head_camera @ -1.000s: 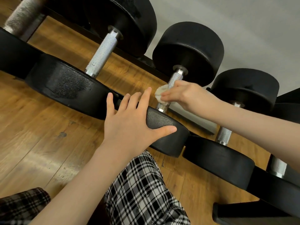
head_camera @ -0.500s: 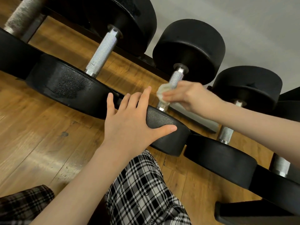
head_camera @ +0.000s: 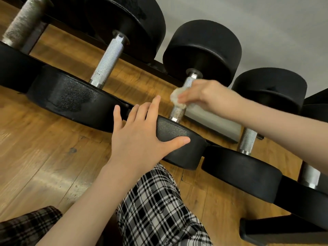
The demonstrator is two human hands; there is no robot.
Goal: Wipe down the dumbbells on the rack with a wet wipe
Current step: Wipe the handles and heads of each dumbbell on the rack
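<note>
A row of black dumbbells lies across a dark rack (head_camera: 159, 69) above a wooden floor (head_camera: 44, 157), each with a round head at the near rail and another at the far rail. The right hand (head_camera: 205, 95) pinches a crumpled white wipe (head_camera: 177, 98) between its fingertips and presses it against the upper half of the knurled steel handle (head_camera: 179, 110) of the middle dumbbell (head_camera: 204, 50); the hand looks slightly blurred. The left hand (head_camera: 140, 137) lies flat on that dumbbell's near head (head_camera: 179, 146) at the rack's front rail, fingers straight and spread over the top, thumb stretched along the head's front edge, gripping nothing. To the left, a larger dumbbell (head_camera: 71, 96) sits just beside it, its near head speckled grey on top. To the right, a smaller dumbbell (head_camera: 239, 167) rests with its near head almost touching the middle one's. A pale block (head_camera: 213, 125) lies on the floor under the rack, behind the wiped handle. Plaid trousers (head_camera: 159, 210) fill the lower middle of the view.
</note>
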